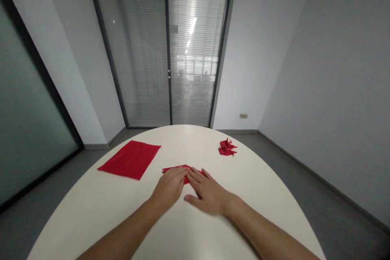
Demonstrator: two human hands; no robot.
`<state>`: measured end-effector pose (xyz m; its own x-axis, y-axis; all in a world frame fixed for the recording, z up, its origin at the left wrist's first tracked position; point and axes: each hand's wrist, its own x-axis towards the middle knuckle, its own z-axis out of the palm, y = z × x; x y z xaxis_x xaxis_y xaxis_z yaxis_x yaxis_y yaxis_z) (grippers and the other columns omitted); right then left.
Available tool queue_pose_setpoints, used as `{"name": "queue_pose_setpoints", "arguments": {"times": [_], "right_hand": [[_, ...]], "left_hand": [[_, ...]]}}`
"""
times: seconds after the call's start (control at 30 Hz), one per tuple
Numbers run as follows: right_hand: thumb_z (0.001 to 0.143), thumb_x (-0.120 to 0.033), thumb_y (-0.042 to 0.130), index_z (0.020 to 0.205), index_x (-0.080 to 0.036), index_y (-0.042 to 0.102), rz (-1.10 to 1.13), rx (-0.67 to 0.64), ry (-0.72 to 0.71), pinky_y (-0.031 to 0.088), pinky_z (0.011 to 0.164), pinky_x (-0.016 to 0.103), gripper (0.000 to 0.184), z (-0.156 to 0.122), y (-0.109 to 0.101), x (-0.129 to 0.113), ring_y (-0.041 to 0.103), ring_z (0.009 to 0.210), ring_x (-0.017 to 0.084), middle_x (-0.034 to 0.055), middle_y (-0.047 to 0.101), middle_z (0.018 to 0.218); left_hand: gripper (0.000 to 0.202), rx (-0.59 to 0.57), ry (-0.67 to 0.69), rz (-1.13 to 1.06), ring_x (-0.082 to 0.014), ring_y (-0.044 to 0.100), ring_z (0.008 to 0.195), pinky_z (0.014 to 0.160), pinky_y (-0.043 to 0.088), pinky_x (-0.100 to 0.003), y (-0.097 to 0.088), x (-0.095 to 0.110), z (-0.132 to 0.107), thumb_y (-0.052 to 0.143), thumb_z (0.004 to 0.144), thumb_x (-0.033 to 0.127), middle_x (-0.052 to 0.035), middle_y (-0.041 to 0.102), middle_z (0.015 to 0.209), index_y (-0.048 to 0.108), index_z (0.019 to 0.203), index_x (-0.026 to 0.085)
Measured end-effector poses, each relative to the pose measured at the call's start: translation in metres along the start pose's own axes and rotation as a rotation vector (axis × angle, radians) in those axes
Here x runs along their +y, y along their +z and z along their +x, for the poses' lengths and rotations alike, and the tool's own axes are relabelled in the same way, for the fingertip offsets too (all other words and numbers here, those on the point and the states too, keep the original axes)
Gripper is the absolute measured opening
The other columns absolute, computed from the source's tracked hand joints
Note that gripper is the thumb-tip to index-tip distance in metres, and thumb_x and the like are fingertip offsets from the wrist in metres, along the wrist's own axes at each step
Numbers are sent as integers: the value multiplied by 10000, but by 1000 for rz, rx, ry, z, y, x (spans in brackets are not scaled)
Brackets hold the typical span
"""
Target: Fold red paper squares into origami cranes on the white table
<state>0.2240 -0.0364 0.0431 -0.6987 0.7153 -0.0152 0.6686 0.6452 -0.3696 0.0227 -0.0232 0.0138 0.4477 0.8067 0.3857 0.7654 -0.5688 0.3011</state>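
Note:
A partly folded piece of red paper [175, 168] lies flat on the white round table [195, 227] in front of me. My left hand [169, 187] rests on its left part with the fingers curled down onto it. My right hand [205, 193] lies flat beside it, fingers stretched out and pressing on the paper's right part. Most of the folded piece is hidden under my fingers.
A flat stack of red paper sheets [130, 159] lies at the table's left. Small folded red paper figures [227, 147] sit at the far right of the table. Beyond the table stand glass doors with blinds [166, 53] and grey walls.

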Motion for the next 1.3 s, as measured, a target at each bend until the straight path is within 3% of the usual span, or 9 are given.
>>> {"name": "queue_pose_setpoints", "arguments": {"times": [0.23,0.37,0.43,0.53,0.63,0.77,0.93,1.07,1.3], "right_hand": [[996,-607,311,1582,-141,212,-14,46,66,118,1222,528,755,-1,2,3,151,1522,292,149,184,1629],[980,-569,390,1545,-117,325,-70,104,57,225,1184,520,727,-1,-1,2,270,1483,327,176,306,1594],[973,-524,436,1448,-117,480,-105,148,30,314,1129,489,627,-1,-4,0,418,1392,336,184,492,1486],[972,-442,476,1141,-160,681,-145,189,-19,415,995,425,387,-2,-11,-2,605,1126,299,134,708,1173],[960,-330,494,917,-187,714,-155,179,-95,440,907,365,266,-2,-16,-3,639,943,242,88,738,975],[910,-167,486,817,-205,718,-100,132,-196,441,917,315,253,0,-17,-3,644,853,195,36,735,832],[867,-90,480,1037,-239,740,57,168,-198,455,949,303,344,1,-12,3,649,995,195,30,751,1036],[826,-95,548,1163,-218,698,136,254,-127,501,887,308,389,4,-5,13,663,933,197,62,730,1038],[833,-230,645,1282,-154,628,16,376,-94,394,1098,458,456,6,7,28,562,1246,294,159,619,1348]], "left_hand": [[484,-113,55,34,-237,415,1426,1193,334,-453,5,-3,-7,378,1013,321,-116,457,1527,471,1457,154],[487,-93,5,91,-270,393,1438,1195,312,-491,8,-3,-7,354,1026,369,-133,462,1522,491,1440,154],[481,-76,-26,125,-292,397,1433,1179,328,-506,8,-2,-7,352,1026,370,-146,472,1513,516,1418,145],[490,-65,-65,164,-316,391,1432,1157,348,-514,9,-1,-6,349,1026,380,-160,457,1522,526,1410,132],[500,-68,-60,173,-315,394,1426,1158,343,-495,10,-3,-7,348,1025,372,-173,440,1532,508,1423,116],[465,-58,-51,169,-308,440,1384,1151,351,-480,7,-5,-7,356,1009,290,-175,450,1524,518,1409,118],[402,-8,-73,126,-289,524,1258,1071,434,-447,0,-1,-7,453,956,253,-162,598,1340,595,1314,137],[391,7,-78,105,-288,552,1209,1060,435,-451,-4,1,-8,544,900,269,-137,626,1289,626,1270,170],[562,20,-40,75,-318,546,1232,1098,399,-509,-5,2,-10,624,853,358,-139,618,1327,539,1375,168]]}}
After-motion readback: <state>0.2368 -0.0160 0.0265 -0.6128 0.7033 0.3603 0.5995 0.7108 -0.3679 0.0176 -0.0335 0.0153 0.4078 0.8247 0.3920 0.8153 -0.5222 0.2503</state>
